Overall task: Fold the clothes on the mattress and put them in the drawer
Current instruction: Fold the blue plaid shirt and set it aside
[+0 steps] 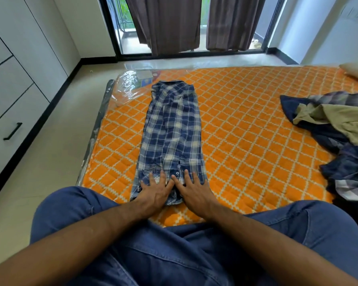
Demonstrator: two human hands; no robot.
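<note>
The checked shirt (171, 137) lay on the orange mattress (246, 129), its long axis running from me to the far collar. My left hand (155, 191) and right hand (194, 189) pressed its near hem, fingers spread flat, equally near; more clothes (337, 129) waited right.

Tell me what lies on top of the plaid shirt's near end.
Both hands lie flat on the plaid shirt: left hand and right hand, fingers straight, side by side. The fabric beneath the palms is covered. The orange mattress lies under the shirt.
</note>
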